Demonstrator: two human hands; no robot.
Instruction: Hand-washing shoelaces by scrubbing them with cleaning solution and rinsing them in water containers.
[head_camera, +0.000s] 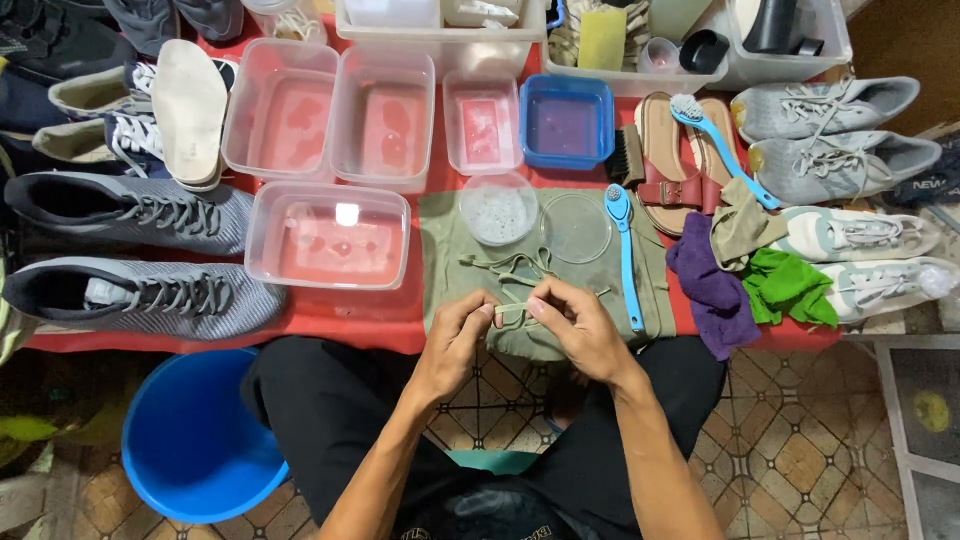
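Item one: a pale shoelace (512, 272), which we hold over an olive cloth (445, 240) spread on the red table cover (330, 315). Our left hand (455, 340) pinches one stretch of it between thumb and forefinger, fingers narrow; our right hand (580, 325) pinches the next stretch the same way, so a short taut length runs between the two sets of fingertips. The rest of the lace trails away from our fingers in loose loops on the cloth, toward the round dishes.

Containers, as we count them:
- Clear round bowl (499, 209) on the cloth, holding foamy water.
- Clear round lid or dish (577, 228) beside it; contents we cannot tell.
- Three large clear tubs (328, 236), (280, 108), (385, 118), each with shallow clear water.
- Small clear tub (482, 120), likewise shallow liquid.
- Blue square tub (567, 121), dark liquid inside.
- Blue bucket (195, 440) on the floor by our left knee; interior looks bare.

Adjacent: blue-handled brush (625, 255) lying on the cloth just right of our right hand; purple rag (712, 290) and green rag (790, 285) further right; grey high-top shoes (140, 250) at left.
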